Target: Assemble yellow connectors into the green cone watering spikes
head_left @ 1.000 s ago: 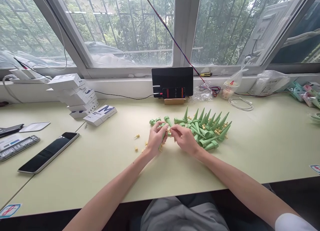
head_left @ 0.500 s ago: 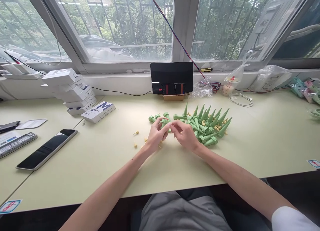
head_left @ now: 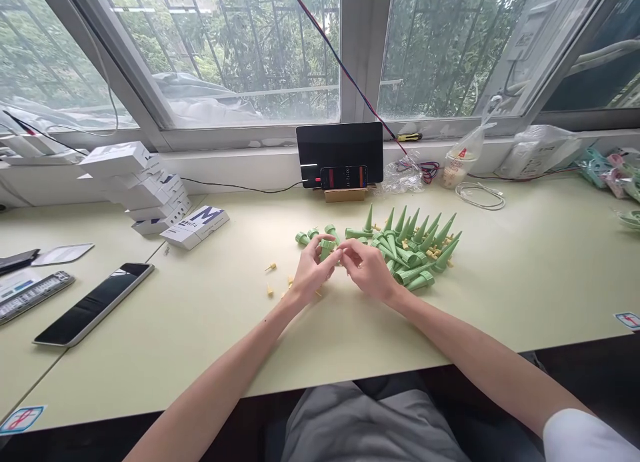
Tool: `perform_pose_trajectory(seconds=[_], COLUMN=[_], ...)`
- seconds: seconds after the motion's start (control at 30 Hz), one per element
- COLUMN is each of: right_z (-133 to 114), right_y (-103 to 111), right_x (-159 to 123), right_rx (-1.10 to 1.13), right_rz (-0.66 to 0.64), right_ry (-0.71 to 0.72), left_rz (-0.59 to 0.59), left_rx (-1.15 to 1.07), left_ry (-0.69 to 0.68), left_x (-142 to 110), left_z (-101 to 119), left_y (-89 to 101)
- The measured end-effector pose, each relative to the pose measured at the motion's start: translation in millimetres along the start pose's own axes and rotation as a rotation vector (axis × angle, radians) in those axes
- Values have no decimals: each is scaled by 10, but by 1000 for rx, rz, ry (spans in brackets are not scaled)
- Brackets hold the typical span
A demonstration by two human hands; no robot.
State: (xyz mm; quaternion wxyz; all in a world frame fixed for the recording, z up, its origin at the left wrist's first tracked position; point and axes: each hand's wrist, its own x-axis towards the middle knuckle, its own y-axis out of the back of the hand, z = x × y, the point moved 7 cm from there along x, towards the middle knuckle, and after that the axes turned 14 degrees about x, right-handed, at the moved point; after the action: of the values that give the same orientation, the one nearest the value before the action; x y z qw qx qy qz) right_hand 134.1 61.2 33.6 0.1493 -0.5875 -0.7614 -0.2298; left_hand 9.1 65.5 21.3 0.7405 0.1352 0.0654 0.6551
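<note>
My left hand (head_left: 313, 269) is closed around a green plastic spike with a ribbed cap (head_left: 327, 248), held just above the table. Fingertips of my right hand (head_left: 367, 265) are pinched together against the left thumb and the side of the spike; whatever they hold is hidden. Right behind that hand lies a heap of green cone-shaped spikes (head_left: 407, 257), several of them standing point up. Beyond my left hand rest a few more green capped spikes (head_left: 331, 233). Small yellow pegs (head_left: 271, 290) are scattered to the left of and under my left hand.
A black phone (head_left: 95, 305) lies on the left, with a stack of white boxes (head_left: 150, 189) and a single box (head_left: 195, 227) behind it. At the back a lit phone (head_left: 344, 177) leans on a dark tablet (head_left: 340, 142). A bagged cup (head_left: 457, 165) and a coiled cable (head_left: 480, 197) are further right.
The camera view has shifted slightly. Both hands stay together around the green spike, with hardly any visible change in grip.
</note>
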Motion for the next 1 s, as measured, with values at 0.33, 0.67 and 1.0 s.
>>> perform_pose_trajectory(seconds=[0.33,0.67,1.0], right_z=[21,-30,-2], right_y=[-2,2,21], right_x=[-2,0,7], right_rx=[-16,24,36], right_rz=[2,11,36], right_ry=[-15,-8,-20], left_rz=[23,49,52], left_rx=[-20,-63,-84], left_ry=[-11,-1,0], left_x=[2,24,21], left_z=[34,-21,-24], left_y=[13,30,27])
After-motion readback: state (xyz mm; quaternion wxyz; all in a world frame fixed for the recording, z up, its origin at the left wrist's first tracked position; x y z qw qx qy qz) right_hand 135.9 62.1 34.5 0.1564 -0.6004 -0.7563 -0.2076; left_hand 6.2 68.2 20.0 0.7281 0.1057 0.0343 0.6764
